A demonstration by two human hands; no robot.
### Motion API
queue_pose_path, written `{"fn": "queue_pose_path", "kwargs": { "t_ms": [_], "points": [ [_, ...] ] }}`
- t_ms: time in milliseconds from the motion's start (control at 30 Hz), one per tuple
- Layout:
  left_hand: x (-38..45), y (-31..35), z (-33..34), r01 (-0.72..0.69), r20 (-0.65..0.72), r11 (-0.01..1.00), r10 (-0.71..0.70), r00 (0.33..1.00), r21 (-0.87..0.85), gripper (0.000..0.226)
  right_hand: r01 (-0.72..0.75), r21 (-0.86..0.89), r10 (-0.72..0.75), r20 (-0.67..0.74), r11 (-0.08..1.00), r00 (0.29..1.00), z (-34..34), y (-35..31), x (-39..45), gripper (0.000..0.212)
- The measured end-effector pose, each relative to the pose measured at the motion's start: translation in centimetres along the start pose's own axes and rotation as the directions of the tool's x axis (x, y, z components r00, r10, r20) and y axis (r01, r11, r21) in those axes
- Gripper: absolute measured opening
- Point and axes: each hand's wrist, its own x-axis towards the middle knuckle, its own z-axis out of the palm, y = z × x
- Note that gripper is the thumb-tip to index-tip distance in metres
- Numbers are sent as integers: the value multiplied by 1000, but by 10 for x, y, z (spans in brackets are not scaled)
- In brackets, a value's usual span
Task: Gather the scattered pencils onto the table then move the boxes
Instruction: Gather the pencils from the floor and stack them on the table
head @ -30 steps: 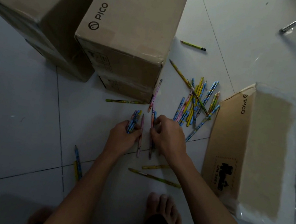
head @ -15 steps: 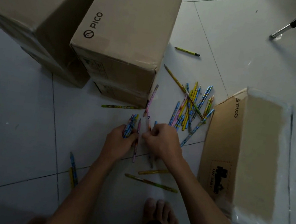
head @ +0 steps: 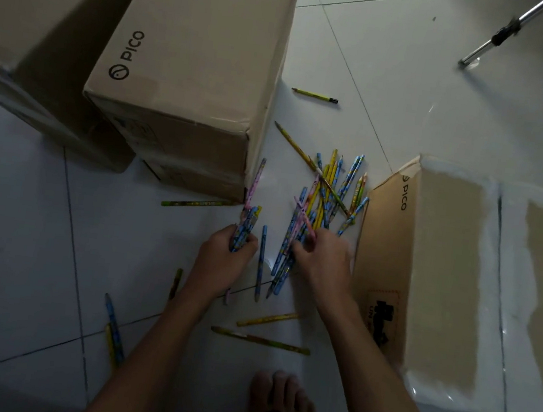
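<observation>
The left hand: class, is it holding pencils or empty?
Holding. The left hand grips a bundle of pencils, fingers curled round them, their ends sticking up above the fist.

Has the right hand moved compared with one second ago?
Yes. The right hand has gone rightward, away from the left hand and toward the pencil pile beside the right box.

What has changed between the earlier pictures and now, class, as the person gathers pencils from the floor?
The right hand has moved rightward from beside the left hand to the big pencil pile, fingers among its nearest pencils. The left hand still grips its bundle of pencils. The boxes and outlying pencils lie as before.
</observation>
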Motion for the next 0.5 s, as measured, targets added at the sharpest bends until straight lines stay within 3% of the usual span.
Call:
{"fn": "queue_pose_path", "kwargs": {
  "t_ms": [333, 500],
  "points": [
    [1, -1, 1, 21, 0, 1000, -21, 1000, -17, 7, -149, 210, 146, 28, 966, 989, 1, -1, 1, 34],
    [3, -1, 2, 6, -10, 1000, -6, 1000, -6, 7, -57, 79, 57, 6, 995, 998, 6, 0, 0, 28]
  ]
}}
